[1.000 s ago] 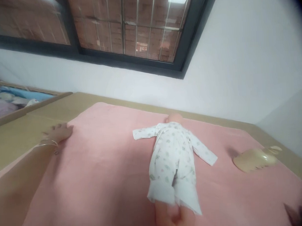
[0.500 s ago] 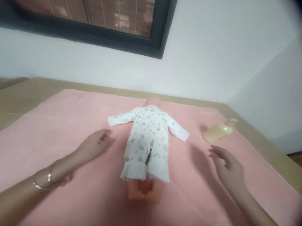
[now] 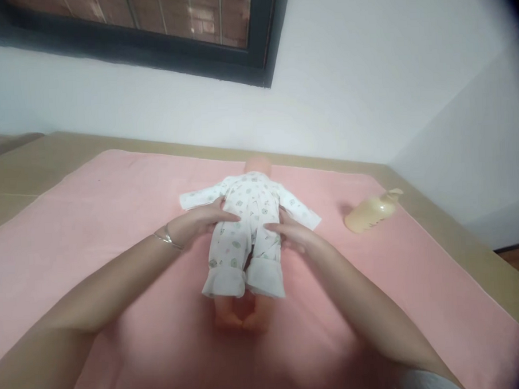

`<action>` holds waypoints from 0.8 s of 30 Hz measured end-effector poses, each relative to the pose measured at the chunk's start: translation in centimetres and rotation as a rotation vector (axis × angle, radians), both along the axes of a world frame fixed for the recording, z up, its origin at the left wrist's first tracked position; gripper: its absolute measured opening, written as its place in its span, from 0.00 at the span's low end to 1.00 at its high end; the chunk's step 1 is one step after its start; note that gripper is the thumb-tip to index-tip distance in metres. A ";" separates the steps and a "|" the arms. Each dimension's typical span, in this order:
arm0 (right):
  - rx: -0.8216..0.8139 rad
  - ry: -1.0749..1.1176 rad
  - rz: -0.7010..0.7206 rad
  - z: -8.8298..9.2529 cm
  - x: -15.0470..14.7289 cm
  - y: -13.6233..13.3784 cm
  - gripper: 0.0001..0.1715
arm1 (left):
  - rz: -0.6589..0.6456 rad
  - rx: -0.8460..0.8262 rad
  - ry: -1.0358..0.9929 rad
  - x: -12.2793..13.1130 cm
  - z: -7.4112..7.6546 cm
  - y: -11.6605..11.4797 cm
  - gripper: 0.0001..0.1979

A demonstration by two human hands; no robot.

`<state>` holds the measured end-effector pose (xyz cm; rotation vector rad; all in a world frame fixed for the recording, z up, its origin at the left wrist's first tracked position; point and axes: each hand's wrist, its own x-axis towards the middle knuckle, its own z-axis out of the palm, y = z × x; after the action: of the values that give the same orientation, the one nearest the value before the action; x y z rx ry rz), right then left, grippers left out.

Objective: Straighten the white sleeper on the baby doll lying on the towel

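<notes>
A baby doll [image 3: 246, 241] in white patterned pyjamas lies stretched out in the middle of a pink cloth [image 3: 127, 223], its head at the far end and its bare feet towards me. Its sleeves are spread to both sides. My left hand [image 3: 207, 216] holds the left side of the doll's waist, thumb on top of the clothing. On the opposite side my right hand [image 3: 294, 232] grips the waist in the same way. The fingers of both hands are partly hidden beside or under the body. A bracelet [image 3: 168, 237] circles my left wrist.
A yellowish bottle [image 3: 370, 211] lies on its side near the cloth's right edge, beyond my right hand. The wooden tabletop [image 3: 74, 146] shows around the cloth. Behind it rise a white wall [image 3: 336, 88] and a dark-framed window [image 3: 260, 65].
Both hands have come inward from either side of the doll and taken hold of its waist. The doll and the bottle still lie in their places; the view has shifted slightly.
</notes>
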<state>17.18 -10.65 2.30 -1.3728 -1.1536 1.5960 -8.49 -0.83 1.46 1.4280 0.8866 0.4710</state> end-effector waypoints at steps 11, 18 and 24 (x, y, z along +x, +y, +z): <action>0.028 0.059 0.048 2.6 1.0 -1.7 0.54 | -0.120 -0.017 -0.206 2.2 4.2 -3.2 0.59; 0.117 -0.004 0.013 2.7 1.3 -4.1 0.58 | -0.194 0.085 -0.271 2.4 4.5 -6.9 0.58; 0.101 -0.038 0.041 2.0 1.1 -4.9 0.54 | -0.266 0.032 -0.294 2.5 3.5 -7.0 0.55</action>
<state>18.33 -15.55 4.34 -1.3264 -1.2755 1.5244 -5.99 -7.87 4.92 1.4361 0.4481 0.4797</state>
